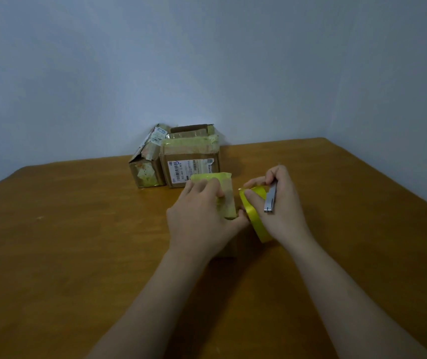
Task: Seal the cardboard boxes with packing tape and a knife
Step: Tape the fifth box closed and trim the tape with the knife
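A small cardboard box (226,193) wrapped in yellowish tape stands in the middle of the wooden table (77,242). My left hand (199,216) grips it from the left, fingers over its top and thumb at its near right corner. My right hand (279,206) holds a yellow roll of packing tape (255,218) right beside the box, on its right. The same hand holds a small silver knife (270,200) against the roll. Part of the roll is hidden behind that hand.
Two larger cardboard boxes stand at the back by the wall: a torn, leaning one (146,159) on the left and one with a shipping label (191,161) next to it. The table's far edge meets the grey wall, and its right edge runs diagonally.
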